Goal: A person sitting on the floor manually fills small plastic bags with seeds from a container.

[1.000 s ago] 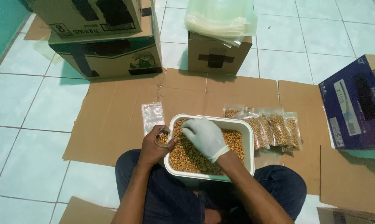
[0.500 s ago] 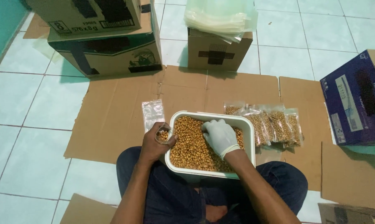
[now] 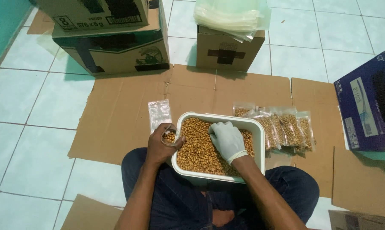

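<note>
L hand (image 3: 160,147) grips small clear cup (image 3: 169,136) w/ kernels at white tub's (image 3: 260,140) left rim; gloved R hand (image 3: 227,139) rests loosely curled on roasted kernels (image 3: 196,149) inside, holding nothing visible.

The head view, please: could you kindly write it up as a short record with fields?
setting: person seated on tiled floor, flattened cardboard ahead
tub: white rectangular tub on the lap, full of brown kernels
left hand: bare, holds a small clear cup of kernels at the tub's left rim
right hand: white glove, resting in the kernels
beside tub: empty clear pouch left; filled pouches right
behind: cardboard boxes, stack of clear bags
</note>
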